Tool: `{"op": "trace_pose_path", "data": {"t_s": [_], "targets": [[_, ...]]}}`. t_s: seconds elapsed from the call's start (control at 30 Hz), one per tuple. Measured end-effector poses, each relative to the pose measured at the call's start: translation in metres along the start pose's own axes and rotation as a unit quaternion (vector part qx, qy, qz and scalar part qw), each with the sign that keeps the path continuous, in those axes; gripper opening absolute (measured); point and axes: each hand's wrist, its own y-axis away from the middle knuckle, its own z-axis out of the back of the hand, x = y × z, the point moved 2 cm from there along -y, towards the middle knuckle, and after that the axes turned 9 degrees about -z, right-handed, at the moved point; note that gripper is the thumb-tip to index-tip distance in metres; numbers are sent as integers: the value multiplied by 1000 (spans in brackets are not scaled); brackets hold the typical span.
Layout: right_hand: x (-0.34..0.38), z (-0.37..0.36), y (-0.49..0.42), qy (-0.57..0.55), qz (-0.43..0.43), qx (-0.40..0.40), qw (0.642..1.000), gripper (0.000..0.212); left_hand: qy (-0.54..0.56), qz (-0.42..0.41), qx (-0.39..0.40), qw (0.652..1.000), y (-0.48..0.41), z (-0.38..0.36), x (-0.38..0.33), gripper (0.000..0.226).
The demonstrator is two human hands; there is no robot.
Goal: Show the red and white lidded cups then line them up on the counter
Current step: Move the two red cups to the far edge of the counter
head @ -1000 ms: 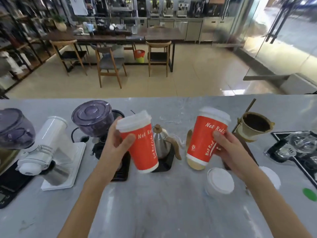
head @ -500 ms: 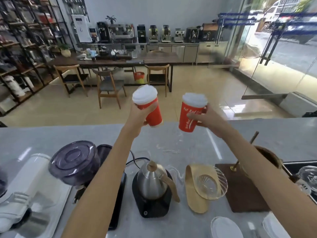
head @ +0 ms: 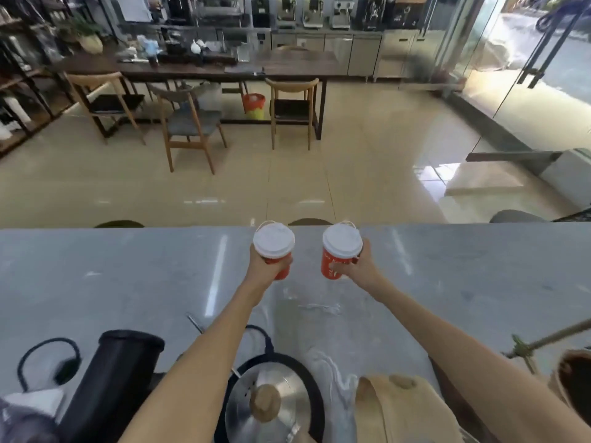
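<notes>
Two red paper cups with white lids stand upright side by side near the far edge of the grey marble counter (head: 463,276). My left hand (head: 267,270) is wrapped around the left cup (head: 274,243). My right hand (head: 358,269) is closed around the right cup (head: 341,247). A small gap separates the cups. Their bases are low at the counter surface; whether they touch it I cannot tell. Both arms are stretched far forward.
Close to me are a steel kettle (head: 271,401) on a black round base, a black grinder (head: 118,378) with a cable, a wooden dripper holder (head: 403,407) and a brass stand (head: 543,340). Beyond the counter lie floor, chairs and a long table.
Both hands have carried the cups from raised in the air down and forward to the far part of the counter. My view has tilted down, and the cups now show their lids.
</notes>
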Motion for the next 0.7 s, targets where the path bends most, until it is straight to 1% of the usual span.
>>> {"op": "trace_pose_path", "data": {"t_s": [0.07, 0.13, 0.2, 0.23, 0.33, 0.37, 0.47, 0.53, 0.6, 0.63, 0.7], "targets": [[-16, -7, -10, 30, -6, 2, 1000, 86, -5, 25, 12, 1000, 2, -3, 19, 72], [-31, -10, -10, 61, -6, 20, 998, 91, -6, 47, 17, 999, 9, -5, 33, 64], [-41, -10, -10, 67, -1, 21, 998, 93, 7, 61, 0, 998, 17, -4, 41, 58], [-44, -9, -9, 67, 1, 16, 998, 94, 10, 63, -4, 998, 19, -3, 42, 60], [-48, -9, -7, 71, 0, 9, 997, 96, 1, 66, 7, 998, 21, 1, 39, 80], [-49, -9, -6, 74, 0, 8, 997, 97, -4, 67, 5, 998, 20, 3, 39, 82], [-54, -10, -2, 79, -7, 9, 997, 96, -6, 56, -6, 998, 21, 8, 40, 66], [-56, -11, 1, 71, -15, -1, 997, 94, -8, 54, -9, 998, 23, 10, 39, 65], [-56, -13, 3, 62, -19, -10, 998, 93, -7, 60, -6, 998, 25, 12, 39, 71], [-55, -15, 3, 55, -21, -10, 998, 92, -5, 74, -5, 997, 26, 13, 41, 79], [-54, -16, 6, 47, -24, 1, 999, 95, -4, 129, -19, 991, 27, 17, 46, 97]]}}
